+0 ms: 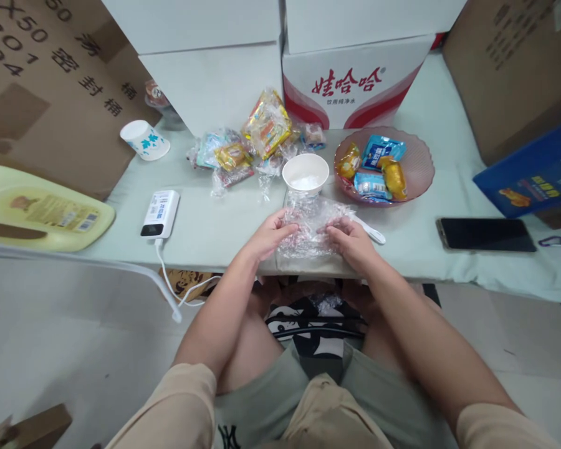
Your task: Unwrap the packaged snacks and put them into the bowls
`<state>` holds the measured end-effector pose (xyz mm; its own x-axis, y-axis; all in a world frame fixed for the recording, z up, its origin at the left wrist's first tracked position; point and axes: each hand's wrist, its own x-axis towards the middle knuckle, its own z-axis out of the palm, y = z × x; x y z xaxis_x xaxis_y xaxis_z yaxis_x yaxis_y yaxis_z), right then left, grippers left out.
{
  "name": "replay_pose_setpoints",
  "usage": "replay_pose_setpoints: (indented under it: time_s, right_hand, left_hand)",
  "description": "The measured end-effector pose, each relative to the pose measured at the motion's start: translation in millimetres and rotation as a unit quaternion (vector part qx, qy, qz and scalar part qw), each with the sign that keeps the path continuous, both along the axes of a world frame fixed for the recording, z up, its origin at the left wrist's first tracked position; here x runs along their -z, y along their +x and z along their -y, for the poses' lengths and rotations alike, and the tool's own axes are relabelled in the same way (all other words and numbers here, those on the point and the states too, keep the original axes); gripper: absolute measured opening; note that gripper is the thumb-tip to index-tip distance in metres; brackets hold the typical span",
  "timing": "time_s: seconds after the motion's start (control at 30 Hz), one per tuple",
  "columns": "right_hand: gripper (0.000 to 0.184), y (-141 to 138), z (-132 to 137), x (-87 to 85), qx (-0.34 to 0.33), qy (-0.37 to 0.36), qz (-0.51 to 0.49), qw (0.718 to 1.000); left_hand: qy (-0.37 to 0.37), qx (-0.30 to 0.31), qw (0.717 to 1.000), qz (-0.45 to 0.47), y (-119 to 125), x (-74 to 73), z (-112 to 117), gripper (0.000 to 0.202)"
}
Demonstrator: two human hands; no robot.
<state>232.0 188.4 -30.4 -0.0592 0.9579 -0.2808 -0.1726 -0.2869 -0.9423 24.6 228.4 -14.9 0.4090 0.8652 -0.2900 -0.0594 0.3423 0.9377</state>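
Observation:
Between my two hands, at the table's front edge, lies a crumpled clear plastic wrapper (308, 240). My left hand (272, 234) pinches its left side with thumb and fingers. At the other side my right hand (350, 240) grips the plastic the same way. Just behind the wrapper stands a white paper cup (305, 173), upright, with something pale inside. A white plastic spoon (374, 233) lies beside my right hand, partly hidden by it. To the right rear, a pink glass bowl (421, 165) holds several blue and gold snack packets.
Wrapped snacks (266, 125) are heaped behind the cup, against white boxes (350, 81). Leftward are a tipped paper cup (144, 140), a cabled power bank (160, 215) and a yellow jug (47, 209). A phone (486, 234) and blue box (533, 168) are on the right.

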Motion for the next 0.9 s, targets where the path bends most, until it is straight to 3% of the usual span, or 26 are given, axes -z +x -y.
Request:
replay_pose_setpoints:
  time_s: [0.1,0.17,0.3,0.43,0.5,0.6,0.67,0.77,0.9]
  right_hand:
    - [0.033,5,2,-3.2,-0.024,0.032,0.099,0.994]
    - [0.030,8,4,-4.8,-0.042,0.057,0.119,0.990]
    - [0.031,11,8,-5.4,-0.031,0.079,0.042,0.996]
    - [0.027,16,9,-7.4,-0.001,0.082,-0.078,0.994]
    - [0.032,20,9,-9.2,-0.009,0.080,-0.096,0.992]
    - [0.033,20,8,-8.9,-0.009,0.074,-0.009,0.997]
    - [0.043,18,6,-5.7,0.004,0.056,0.046,0.997]
    - [0.074,13,2,0.5,0.064,-0.001,0.024,0.998]
    - [0.053,8,-3,1.3,0.147,-0.024,-0.077,0.986]
  left_hand:
    - [0.038,0.037,0.995,-0.087,0,0.4,-1,0.036]
    - [0.045,0.045,0.994,-0.090,-1,0.1,-1,0.037]
    - [0.001,0.036,0.999,0.025,-4,-3.9,1,0.049]
    - [-0.040,0.033,0.994,0.092,-6,-8.0,-3,0.037]
    - [-0.022,0.038,0.995,0.084,-6,-7.9,-6,0.037]
    - [0.055,0.025,0.998,0.008,-5,-4.2,-8,0.030]
    - [0.091,0.017,0.995,-0.030,-4,-0.1,-8,0.042]
    - [0.107,-0.002,0.994,-0.017,-5,6.4,-8,0.063]
    - [0.118,-0.029,0.993,0.008,-5,11.2,-10,0.070]
